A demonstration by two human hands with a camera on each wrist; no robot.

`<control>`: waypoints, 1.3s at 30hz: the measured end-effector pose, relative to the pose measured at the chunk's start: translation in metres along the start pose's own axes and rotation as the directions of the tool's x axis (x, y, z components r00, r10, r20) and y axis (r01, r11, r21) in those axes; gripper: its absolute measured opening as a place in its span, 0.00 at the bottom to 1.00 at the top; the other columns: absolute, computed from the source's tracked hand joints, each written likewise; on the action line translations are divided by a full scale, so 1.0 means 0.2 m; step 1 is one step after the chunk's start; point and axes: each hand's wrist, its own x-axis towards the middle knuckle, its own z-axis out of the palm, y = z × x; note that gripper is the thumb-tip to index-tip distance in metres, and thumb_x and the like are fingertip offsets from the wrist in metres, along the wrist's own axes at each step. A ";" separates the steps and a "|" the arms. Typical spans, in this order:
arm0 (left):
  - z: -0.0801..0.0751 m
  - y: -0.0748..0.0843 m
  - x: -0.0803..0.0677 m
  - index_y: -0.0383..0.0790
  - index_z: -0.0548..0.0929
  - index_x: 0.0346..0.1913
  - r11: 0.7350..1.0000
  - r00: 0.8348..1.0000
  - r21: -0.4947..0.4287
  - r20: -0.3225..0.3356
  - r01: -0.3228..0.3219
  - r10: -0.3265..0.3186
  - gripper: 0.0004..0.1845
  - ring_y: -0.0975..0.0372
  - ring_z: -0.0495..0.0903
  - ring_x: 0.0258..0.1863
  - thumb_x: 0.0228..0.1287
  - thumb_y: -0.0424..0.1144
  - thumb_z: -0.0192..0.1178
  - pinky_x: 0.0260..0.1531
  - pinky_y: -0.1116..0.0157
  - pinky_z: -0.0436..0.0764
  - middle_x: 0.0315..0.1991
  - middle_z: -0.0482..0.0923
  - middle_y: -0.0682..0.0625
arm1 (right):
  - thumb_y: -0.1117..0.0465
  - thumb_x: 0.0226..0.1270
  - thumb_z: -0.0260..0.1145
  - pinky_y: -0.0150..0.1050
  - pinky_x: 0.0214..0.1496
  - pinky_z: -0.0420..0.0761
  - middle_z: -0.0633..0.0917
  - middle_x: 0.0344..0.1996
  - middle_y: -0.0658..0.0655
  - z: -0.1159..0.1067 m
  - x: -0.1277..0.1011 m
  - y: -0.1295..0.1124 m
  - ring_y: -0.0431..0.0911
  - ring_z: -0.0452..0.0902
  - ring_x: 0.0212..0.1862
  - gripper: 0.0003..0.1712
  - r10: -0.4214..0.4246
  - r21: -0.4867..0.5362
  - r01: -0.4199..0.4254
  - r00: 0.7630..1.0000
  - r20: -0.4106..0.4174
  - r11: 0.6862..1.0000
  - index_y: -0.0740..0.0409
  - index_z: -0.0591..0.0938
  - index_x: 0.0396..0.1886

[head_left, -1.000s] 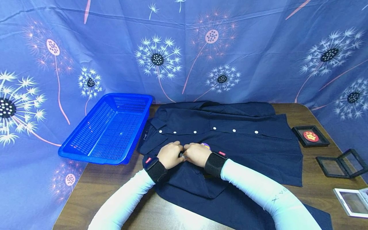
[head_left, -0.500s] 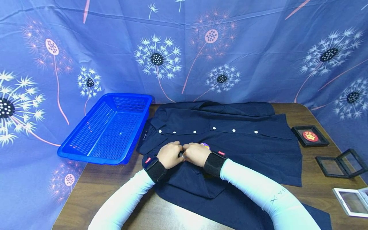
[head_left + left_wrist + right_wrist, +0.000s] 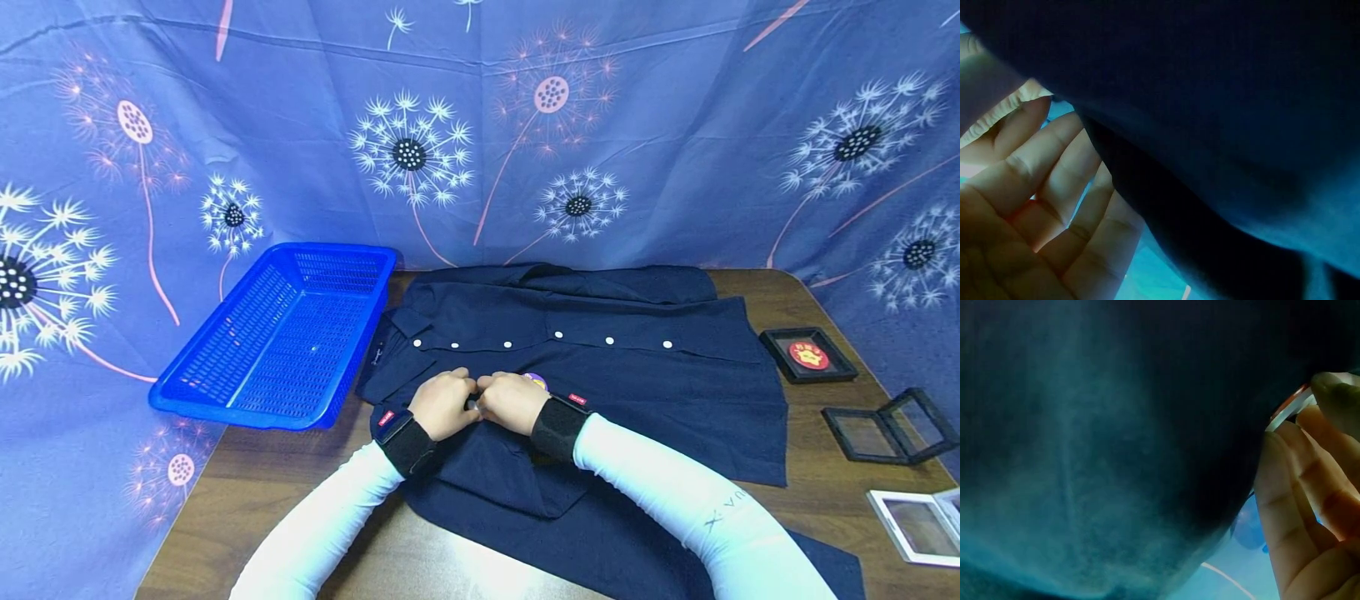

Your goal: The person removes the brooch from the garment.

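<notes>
A navy button-up shirt [image 3: 637, 392] lies spread on the wooden table with its collar to the left. My left hand [image 3: 444, 404] and right hand [image 3: 513, 402] meet over its near front, fingertips close together. In the left wrist view the left fingers [image 3: 1054, 169] grip the edge of the dark cloth. The right wrist view has the right fingers [image 3: 1285, 506] pinching a thin round badge [image 3: 1290, 409], edge-on, with a silver and orange rim against the cloth. A purple badge [image 3: 536, 381] shows on the shirt just behind the right hand, partly covered.
A blue plastic basket [image 3: 341, 400] stands at the left. To the right sit a black frame box [image 3: 810, 355] with a red round badge, an open black frame [image 3: 873, 433] and an open white frame [image 3: 911, 525]. A patterned blue curtain [image 3: 480, 125] hangs behind.
Almost nothing has moved. Both hands stay together at the same spot on the shirt, with only slight finger motion.
</notes>
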 end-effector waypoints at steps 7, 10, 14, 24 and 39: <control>0.00 0.00 0.00 0.43 0.87 0.30 1.000 1.000 -0.010 0.012 0.002 -0.002 0.14 0.56 0.79 0.27 0.42 0.46 0.77 0.29 0.60 0.78 0.25 0.74 0.52 | 0.58 0.54 0.73 0.38 0.30 0.77 0.80 0.26 0.49 0.00 0.00 0.00 0.46 0.78 0.29 0.03 0.000 -0.005 0.000 1.000 0.003 1.000 0.49 0.88 0.23; -0.01 0.00 0.00 0.43 0.86 0.30 1.000 1.000 -0.016 0.015 0.001 -0.001 0.14 0.56 0.79 0.26 0.42 0.46 0.77 0.28 0.59 0.77 0.25 0.74 0.52 | 0.57 0.54 0.73 0.38 0.31 0.77 0.80 0.26 0.49 0.00 0.00 0.00 0.46 0.79 0.29 0.04 0.007 -0.011 -0.007 1.000 0.004 1.000 0.49 0.88 0.23; -0.01 0.01 0.00 0.42 0.86 0.29 1.000 1.000 -0.021 0.019 0.003 -0.002 0.14 0.55 0.79 0.26 0.42 0.46 0.77 0.28 0.59 0.77 0.25 0.74 0.51 | 0.56 0.53 0.73 0.39 0.30 0.78 0.80 0.26 0.49 0.00 0.00 -0.01 0.46 0.79 0.29 0.06 0.017 -0.032 -0.017 1.000 -0.003 0.999 0.49 0.87 0.20; -0.02 0.01 0.00 0.42 0.87 0.30 1.000 1.000 -0.021 0.023 0.016 -0.015 0.15 0.55 0.80 0.27 0.42 0.46 0.77 0.28 0.59 0.78 0.25 0.74 0.52 | 0.56 0.54 0.73 0.39 0.31 0.78 0.81 0.26 0.49 0.00 0.00 -0.01 0.46 0.79 0.29 0.07 0.015 -0.035 -0.015 1.000 -0.013 0.999 0.50 0.86 0.20; -0.02 0.01 0.01 0.43 0.85 0.27 1.000 0.998 -0.009 0.052 0.022 -0.022 0.14 0.57 0.78 0.25 0.43 0.47 0.77 0.26 0.60 0.75 0.25 0.73 0.53 | 0.60 0.51 0.75 0.39 0.30 0.76 0.79 0.23 0.49 0.02 0.00 0.03 0.45 0.79 0.28 0.05 0.009 0.100 -0.008 1.000 -0.008 0.995 0.50 0.87 0.21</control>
